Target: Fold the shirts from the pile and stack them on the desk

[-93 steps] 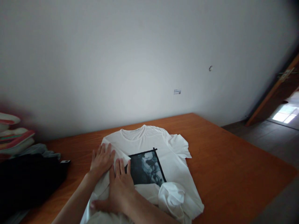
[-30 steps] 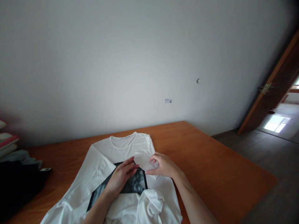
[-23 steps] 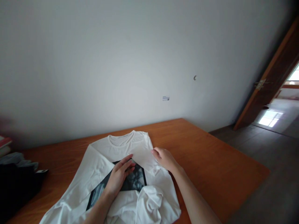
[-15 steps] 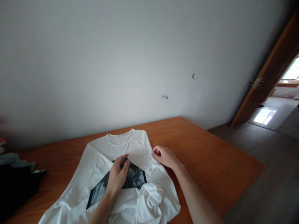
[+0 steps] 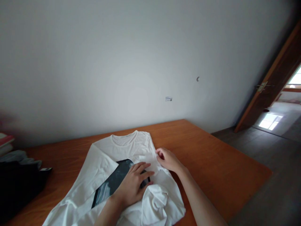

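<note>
A white long-sleeved shirt (image 5: 98, 157) with a dark printed picture (image 5: 113, 182) lies on the wooden table, its neckline toward the wall. One sleeve is folded inward over the chest, and cloth is bunched near the front. Across the print rests my left hand (image 5: 135, 182), palm down with fingers spread, covering part of the picture. At the shirt's right edge, below the shoulder, my right hand (image 5: 166, 159) has its fingers curled together, pinching the white cloth.
Dark and grey folded clothes (image 5: 21, 175) are piled on the left of the table (image 5: 211, 163). Behind them sits a red and white item (image 5: 6, 142). A pale wall runs along the table's back edge. A brown door (image 5: 265, 84) stands open at the right.
My left hand has moved right and flattened onto the print, its fingers spreading. My right hand stays at the shirt's right edge. The view has shifted slightly.
</note>
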{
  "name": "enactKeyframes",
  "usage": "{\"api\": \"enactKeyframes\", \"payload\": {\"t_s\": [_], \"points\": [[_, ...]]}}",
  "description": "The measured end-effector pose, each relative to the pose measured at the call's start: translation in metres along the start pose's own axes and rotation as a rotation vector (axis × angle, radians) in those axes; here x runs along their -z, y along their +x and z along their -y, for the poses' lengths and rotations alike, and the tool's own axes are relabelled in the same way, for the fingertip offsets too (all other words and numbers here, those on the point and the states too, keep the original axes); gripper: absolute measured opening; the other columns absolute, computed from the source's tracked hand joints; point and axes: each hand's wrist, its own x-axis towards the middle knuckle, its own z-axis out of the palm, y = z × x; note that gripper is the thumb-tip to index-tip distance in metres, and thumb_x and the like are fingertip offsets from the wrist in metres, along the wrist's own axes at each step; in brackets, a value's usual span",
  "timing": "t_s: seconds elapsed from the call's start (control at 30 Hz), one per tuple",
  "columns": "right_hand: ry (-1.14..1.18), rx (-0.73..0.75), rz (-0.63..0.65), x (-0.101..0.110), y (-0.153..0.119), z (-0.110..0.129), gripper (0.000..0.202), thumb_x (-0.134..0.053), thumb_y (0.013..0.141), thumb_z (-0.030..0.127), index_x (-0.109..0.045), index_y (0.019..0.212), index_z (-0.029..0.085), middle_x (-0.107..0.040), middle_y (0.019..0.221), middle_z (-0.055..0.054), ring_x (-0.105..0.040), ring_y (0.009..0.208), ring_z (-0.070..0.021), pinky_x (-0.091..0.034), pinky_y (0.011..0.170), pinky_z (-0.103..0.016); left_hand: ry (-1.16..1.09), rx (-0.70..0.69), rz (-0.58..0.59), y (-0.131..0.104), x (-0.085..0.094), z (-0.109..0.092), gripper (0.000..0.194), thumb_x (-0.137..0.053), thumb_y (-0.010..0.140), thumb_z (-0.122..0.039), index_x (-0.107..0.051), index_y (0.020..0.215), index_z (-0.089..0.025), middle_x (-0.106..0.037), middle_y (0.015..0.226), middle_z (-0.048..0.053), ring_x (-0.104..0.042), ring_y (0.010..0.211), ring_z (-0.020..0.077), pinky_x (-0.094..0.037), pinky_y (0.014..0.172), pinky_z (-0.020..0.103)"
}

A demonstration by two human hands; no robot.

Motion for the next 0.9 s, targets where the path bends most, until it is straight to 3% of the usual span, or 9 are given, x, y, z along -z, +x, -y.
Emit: {"api": "enactKeyframes", "payload": {"t_s": [0.13, 0.3, 0.43, 0.53, 0.63, 0.77, 0.9], "points": [[0.037, -0.013, 0.017, 0.002, 0.0, -0.001, 0.018, -0.063, 0.088, 0.027, -0.066, 0.105, 0.02, -0.066, 0.08, 0.001, -0.06, 0.072, -0.0149, -0.047, 0.071, -0.027, -0.061, -0.066, 0.072, 0.001, 0.004, -0.006, 0.051, -0.063, 0.088, -0.029, -0.059, 0.139, -0.035, -0.064, 0.141, 0.006, -0.055, 0.132, 0.032, -0.042, 0.111, 0.054], [0.093, 0.008, 0.094, 0.008, 0.0, -0.007, 0.028, -0.077, 0.077, 0.031, -0.07, 0.103, 0.023, -0.064, 0.082, 0.003, -0.058, 0.068, -0.0132, -0.046, 0.064, -0.024, -0.063, -0.036, 0.014, 0.0, 0.001, -0.006, 0.052, -0.053, 0.094, -0.025, -0.051, 0.146, -0.029, -0.069, 0.132, 0.01, -0.06, 0.126, 0.0274, -0.045, 0.11, 0.049], [-0.028, -0.015, 0.019, 0.004, 0.002, 0.001, 0.013, -0.064, 0.09, 0.03, -0.071, 0.096, 0.021, -0.068, 0.087, -0.002, -0.063, 0.081, -0.0173, -0.05, 0.077, -0.029, 0.002, 0.038, -0.044, -0.002, -0.007, 0.0, 0.046, -0.051, 0.096, -0.028, -0.056, 0.141, -0.027, -0.058, 0.147, 0.01, -0.048, 0.139, 0.0304, -0.039, 0.116, 0.054], [-0.166, -0.028, -0.102, -0.007, 0.005, 0.019, 0.017, -0.053, 0.095, 0.024, -0.069, 0.093, 0.02, -0.07, 0.095, -0.007, -0.064, 0.094, -0.0207, -0.048, 0.088, -0.033, 0.035, 0.084, -0.036, -0.003, -0.011, 0.003, 0.042, -0.058, 0.093, -0.034, -0.062, 0.134, -0.028, -0.055, 0.149, 0.011, -0.045, 0.141, 0.0346, -0.035, 0.117, 0.061], [-0.127, 0.069, -0.141, -0.021, 0.006, 0.038, 0.022, -0.045, 0.098, 0.02, -0.067, 0.1, 0.021, -0.07, 0.103, -0.008, -0.064, 0.102, -0.0213, -0.048, 0.095, -0.034, 0.008, 0.081, -0.044, -0.001, -0.011, 0.003, 0.041, -0.059, 0.092, -0.033, -0.063, 0.132, -0.027, -0.06, 0.144, 0.01, -0.048, 0.138, 0.0333, -0.036, 0.117, 0.059], [-0.1, 0.142, -0.029, -0.041, 0.0, 0.045, 0.036, -0.039, 0.101, 0.021, -0.059, 0.13, 0.017, -0.059, 0.139, -0.016, -0.052, 0.133, -0.0243, -0.041, 0.111, -0.04, 0.006, 0.165, -0.206, 0.001, -0.01, 0.008, 0.03, -0.052, 0.092, -0.022, -0.068, 0.117, -0.023, -0.068, 0.128, 0.01, -0.061, 0.121, 0.0267, -0.048, 0.107, 0.048], [-0.251, 0.033, 0.106, -0.052, -0.005, 0.038, 0.052, -0.045, 0.101, 0.041, -0.048, 0.146, 0.015, -0.044, 0.156, -0.02, -0.034, 0.148, -0.0325, -0.025, 0.12, -0.055, 0.194, 0.373, -0.486, -0.001, -0.014, 0.019, 0.031, -0.053, 0.089, -0.022, -0.063, 0.119, -0.02, -0.063, 0.132, 0.014, -0.057, 0.125, 0.0326, -0.046, 0.105, 0.054]]}}
